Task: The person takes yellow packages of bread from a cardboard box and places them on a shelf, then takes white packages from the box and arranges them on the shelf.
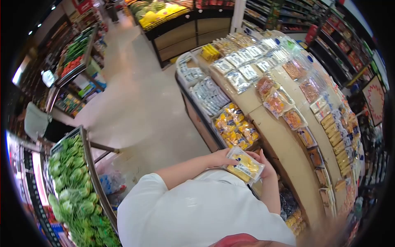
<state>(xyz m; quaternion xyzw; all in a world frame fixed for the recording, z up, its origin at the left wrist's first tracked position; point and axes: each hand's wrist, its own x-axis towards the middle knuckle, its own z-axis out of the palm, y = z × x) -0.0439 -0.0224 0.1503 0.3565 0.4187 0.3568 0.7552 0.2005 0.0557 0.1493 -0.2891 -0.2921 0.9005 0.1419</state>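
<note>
Both my hands hold a clear-wrapped package of yellow food (pixel 245 164) close in front of my white shirt. My left hand (pixel 221 158) grips its left side, with the thumb over the top. On the other side, my right hand (pixel 266 164) is wrapped round the right edge. Just beyond the package is a bin of orange-yellow packets (pixel 235 126) on the display stand. Silvery packets (pixel 208 95) fill the bin behind it.
The curved display stand (pixel 284 154) with rows of wrapped foods runs along the right. Leafy greens (pixel 76 181) lie on a rack at the left. A grey floor aisle (pixel 135 94) runs between. A yellow fruit stand (pixel 164 16) is at the back; a person (pixel 111 10) stands far off.
</note>
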